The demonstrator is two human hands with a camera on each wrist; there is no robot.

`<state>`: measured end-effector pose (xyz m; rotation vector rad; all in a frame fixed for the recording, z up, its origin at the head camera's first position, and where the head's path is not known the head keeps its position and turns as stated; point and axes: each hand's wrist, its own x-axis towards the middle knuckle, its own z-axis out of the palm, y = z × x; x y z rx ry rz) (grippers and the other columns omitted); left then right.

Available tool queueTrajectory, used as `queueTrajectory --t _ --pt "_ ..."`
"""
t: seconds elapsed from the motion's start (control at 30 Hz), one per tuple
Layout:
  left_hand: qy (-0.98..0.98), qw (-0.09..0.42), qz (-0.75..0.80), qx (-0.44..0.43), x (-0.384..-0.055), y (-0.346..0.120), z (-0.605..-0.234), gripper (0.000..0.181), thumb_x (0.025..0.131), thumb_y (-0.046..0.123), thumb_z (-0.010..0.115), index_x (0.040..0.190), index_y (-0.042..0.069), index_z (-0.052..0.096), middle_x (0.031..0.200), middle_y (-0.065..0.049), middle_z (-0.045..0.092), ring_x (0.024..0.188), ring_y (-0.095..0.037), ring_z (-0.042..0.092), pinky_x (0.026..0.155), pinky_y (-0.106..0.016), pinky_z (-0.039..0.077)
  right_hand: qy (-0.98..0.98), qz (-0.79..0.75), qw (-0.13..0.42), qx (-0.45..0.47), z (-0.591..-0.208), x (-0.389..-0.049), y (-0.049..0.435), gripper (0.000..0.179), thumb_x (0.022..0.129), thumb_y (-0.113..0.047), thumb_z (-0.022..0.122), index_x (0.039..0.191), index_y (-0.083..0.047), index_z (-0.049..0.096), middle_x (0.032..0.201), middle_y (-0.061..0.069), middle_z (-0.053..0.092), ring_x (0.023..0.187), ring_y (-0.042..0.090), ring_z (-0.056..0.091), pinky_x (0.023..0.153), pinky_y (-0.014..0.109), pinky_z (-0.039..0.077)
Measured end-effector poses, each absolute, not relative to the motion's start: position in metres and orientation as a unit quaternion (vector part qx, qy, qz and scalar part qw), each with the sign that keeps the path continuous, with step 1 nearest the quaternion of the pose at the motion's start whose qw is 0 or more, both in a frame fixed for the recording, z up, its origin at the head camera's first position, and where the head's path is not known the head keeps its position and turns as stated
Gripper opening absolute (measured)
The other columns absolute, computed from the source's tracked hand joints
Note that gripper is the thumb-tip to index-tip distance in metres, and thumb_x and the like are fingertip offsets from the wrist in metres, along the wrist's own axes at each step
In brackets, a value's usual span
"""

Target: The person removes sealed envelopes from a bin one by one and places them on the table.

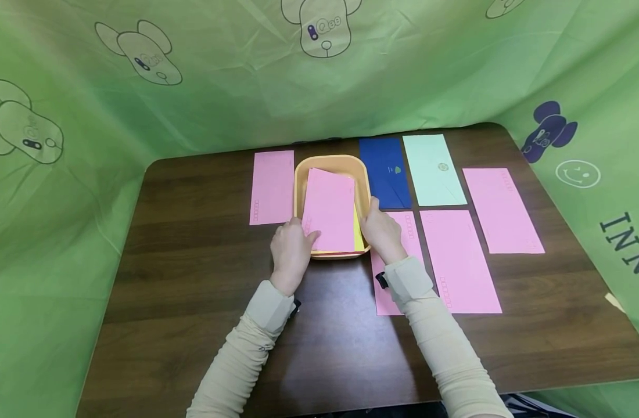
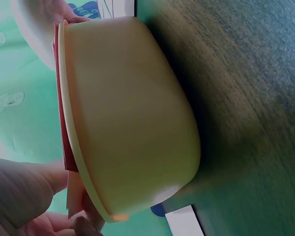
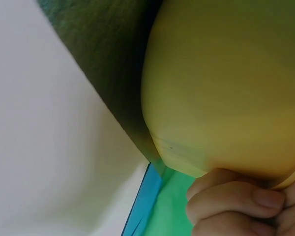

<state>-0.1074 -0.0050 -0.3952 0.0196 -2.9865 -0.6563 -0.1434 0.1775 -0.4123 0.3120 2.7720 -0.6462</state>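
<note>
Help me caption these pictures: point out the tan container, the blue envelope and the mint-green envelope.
tan container [image 2: 130, 110]: left wrist view, on its outer side wall.
blue envelope [image 1: 386, 172]: head view, near the middle of its face.
mint-green envelope [image 1: 432, 172]: head view, near the middle of its face.

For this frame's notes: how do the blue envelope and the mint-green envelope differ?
Colour: the blue envelope is dark, while the mint-green envelope is pale.
Position: the blue envelope lies right beside the tray; the mint-green envelope lies farther right.
Marking: the blue envelope carries a small greenish mark, the mint-green envelope a round emblem.
Both lie flat on the table.
</note>
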Motion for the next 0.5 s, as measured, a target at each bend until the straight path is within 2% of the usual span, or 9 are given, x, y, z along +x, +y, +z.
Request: queueTrajectory --t 0.2,0.37,0.5 --pt "-0.973 0.050 -0.224 0.009 -0.1069 -0.0058 -0.3950 0.038 0.081 0.031 0.075 0.094 -0.003 0.064 0.077 -0.019 0.068 0.071 -0.033 0.065 0.058 -0.042 0.051 0.960 -0.225 0.134 0.103 -0.4117 -0.1430 0.1783 0.053 0.099 -0.022 0.037 0.146 -0.004 0.019 0.103 0.025 0.065 0.083 0.035 0.064 0.067 0.043 0.047" --pt "-0.974 0.048 -0.219 0.009 -0.1064 -0.0055 -0.3945 0.042 0.082 0.031 0.075 0.099 -0.005 0.062 0.087 -0.020 0.063 0.078 -0.033 0.063 0.063 -0.043 0.052 0.960 -0.224 0.136 0.103 -0.4120 -0.1431 0.1783 0.054 0.099 -0.022 0.037 0.147 -0.005 0.019 0.101 0.025 0.065 0.081 0.035 0.064 0.064 0.042 0.046" --pt "-0.973 0.047 -0.225 0.012 -0.1069 -0.0058 -0.3951 0.036 0.089 0.028 0.068 0.103 -0.005 0.063 0.090 -0.019 0.067 0.077 -0.030 0.063 0.062 -0.040 0.052 0.959 -0.224 0.137 0.104 -0.4118 -0.1431 0.1779 0.054 0.099 -0.022 0.037 0.147 -0.005 0.019 0.100 0.025 0.065 0.080 0.034 0.064 0.063 0.041 0.045"
